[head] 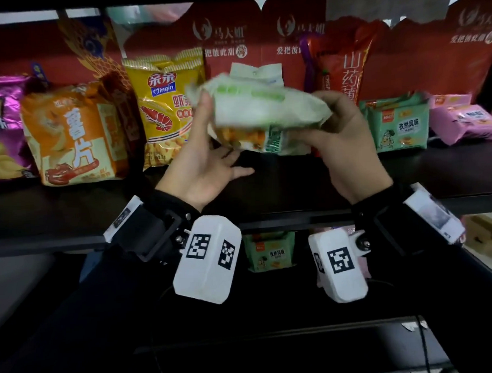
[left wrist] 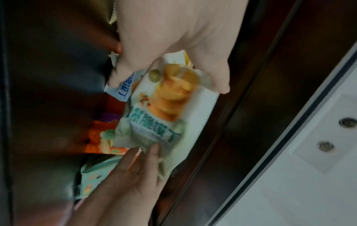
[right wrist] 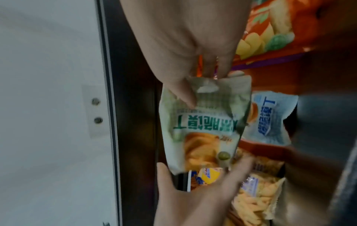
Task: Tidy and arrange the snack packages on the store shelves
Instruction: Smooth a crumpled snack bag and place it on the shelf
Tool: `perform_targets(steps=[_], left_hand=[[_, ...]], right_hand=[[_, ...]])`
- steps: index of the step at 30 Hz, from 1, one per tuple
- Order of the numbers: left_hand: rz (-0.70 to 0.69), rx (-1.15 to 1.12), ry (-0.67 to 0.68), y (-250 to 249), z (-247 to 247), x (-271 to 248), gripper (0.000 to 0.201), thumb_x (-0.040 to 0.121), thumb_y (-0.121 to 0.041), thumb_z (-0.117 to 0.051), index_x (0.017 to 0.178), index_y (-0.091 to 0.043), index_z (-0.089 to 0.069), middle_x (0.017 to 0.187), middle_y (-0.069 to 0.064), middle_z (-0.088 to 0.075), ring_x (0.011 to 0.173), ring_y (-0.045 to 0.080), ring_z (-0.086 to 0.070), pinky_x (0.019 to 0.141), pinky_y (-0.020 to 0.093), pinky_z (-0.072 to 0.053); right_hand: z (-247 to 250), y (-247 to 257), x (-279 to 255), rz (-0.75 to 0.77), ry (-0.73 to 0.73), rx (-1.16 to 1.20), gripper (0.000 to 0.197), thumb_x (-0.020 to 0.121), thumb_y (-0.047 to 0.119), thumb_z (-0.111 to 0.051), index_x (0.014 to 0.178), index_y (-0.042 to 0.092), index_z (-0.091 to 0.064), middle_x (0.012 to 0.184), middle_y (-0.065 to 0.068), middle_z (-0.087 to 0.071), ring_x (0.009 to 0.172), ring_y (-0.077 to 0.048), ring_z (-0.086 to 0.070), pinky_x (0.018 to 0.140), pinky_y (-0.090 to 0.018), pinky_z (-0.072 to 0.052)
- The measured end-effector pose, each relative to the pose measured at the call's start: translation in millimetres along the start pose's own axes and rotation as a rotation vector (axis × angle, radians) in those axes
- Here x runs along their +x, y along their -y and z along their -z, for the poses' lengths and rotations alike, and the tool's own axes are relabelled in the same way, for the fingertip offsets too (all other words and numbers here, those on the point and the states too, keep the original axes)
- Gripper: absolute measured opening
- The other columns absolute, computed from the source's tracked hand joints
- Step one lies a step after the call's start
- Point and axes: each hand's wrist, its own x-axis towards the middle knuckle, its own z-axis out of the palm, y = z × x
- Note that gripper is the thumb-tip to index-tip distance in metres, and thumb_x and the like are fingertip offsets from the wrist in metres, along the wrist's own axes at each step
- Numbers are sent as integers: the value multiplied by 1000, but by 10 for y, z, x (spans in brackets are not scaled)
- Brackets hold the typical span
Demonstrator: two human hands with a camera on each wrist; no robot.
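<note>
Both hands [head: 209, 157] [head: 347, 151] hold green-white snack pack [head: 264, 115] above shelf [head: 295, 178].

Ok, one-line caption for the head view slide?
Both hands, left and right, hold a green-white snack packet before the shelf.

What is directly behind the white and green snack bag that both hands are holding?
Behind the white and green bag stands a white and blue bag, then the red backing card. The blue bag's lower part is covered.

Your black sleeves [head: 76, 320], black strap mounts at both wrists, your white camera housings [head: 207, 261] with black square-pattern markers, small silver screws, thin black cables trailing below.
</note>
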Motion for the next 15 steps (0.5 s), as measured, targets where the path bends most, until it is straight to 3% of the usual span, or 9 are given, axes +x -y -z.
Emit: perform_targets(steps=[2, 4, 5, 7, 9, 11, 12, 13, 15], left_hand=[[5, -91, 68, -19, 20, 10, 74, 87, -70, -38, 140, -18, -45, 139, 22, -50, 129, 43, -44, 92, 63, -42], [-28, -207, 121, -10, 31, 4, 66, 90, -62, -44, 129, -10, -54, 125, 21, -63, 115, 41, -59, 94, 61, -46], [-36, -272, 140, -5, 28, -9, 64, 90, -57, -48, 130, -7, -53, 126, 22, -62, 117, 40, -59, 99, 59, -44], [-28, -346, 175, -4, 21, -27, 70, 88, -52, -52, 139, -4, -45, 136, 24, -54, 126, 39, -52, 108, 54, -38], [-39, -311, 173, -2, 7, -19, 73, 88, -54, -48, 143, -6, -40, 140, 22, -50, 129, 38, -49, 111, 53, -33], [-60, -94, 99, -2, -27, -20, 74, 87, -61, -42, 144, -15, -38, 139, 18, -51, 127, 35, -50, 111, 59, -29], [-71, 40, 54, -3, -49, -31, 75, 83, -63, -45, 145, -21, -35, 140, 14, -50, 127, 33, -49, 109, 63, -25], [-95, 157, 15, 4, -73, -46, 78, 77, -60, -52, 144, -26, -31, 140, 10, -48, 127, 31, -47, 107, 66, -23], [-192, 290, -49, 29, -116, -60, 79, 75, -41, -68, 142, -29, -26, 137, 3, -53, 125, 28, -51, 103, 66, -32]], right_hand=[[2, -35, -38, 149, 78, -99, 46, 69, -13, -73, 94, 22, -56, 109, -9, -63, 108, -23, -59, 97, -44, -48], [6, -91, -94, 287, 167, -160, 41, 73, -9, -73, 96, 21, -56, 113, -11, -63, 113, -23, -59, 99, -32, -46], [13, -119, -118, 345, 194, -192, 38, 75, -7, -73, 98, 19, -57, 114, -8, -63, 116, -23, -58, 102, -27, -43], [21, -148, -156, 409, 207, -252, 36, 77, -6, -72, 103, 15, -57, 116, -4, -61, 122, -25, -54, 107, -25, -37], [23, -133, -165, 406, 201, -270, 36, 77, -7, -71, 104, 12, -57, 114, -3, -62, 121, -17, -55, 105, -24, -39], [0, -89, -159, 335, 127, -252, 36, 76, -7, -72, 102, 13, -57, 108, 2, -62, 107, -3, -58, 93, -17, -44], [-3, -78, -147, 241, 59, -188, 38, 76, -7, -71, 102, 16, -56, 106, 2, -62, 103, -3, -59, 89, -19, -47], [-12, -59, -138, 95, -11, -60, 38, 78, -6, -70, 104, 17, -54, 107, -1, -63, 103, -9, -61, 88, -25, -51], [-15, -47, -122, -258, -55, 251, 35, 86, 2, -64, 118, 13, -53, 117, -7, -66, 107, -21, -65, 86, -40, -56]])
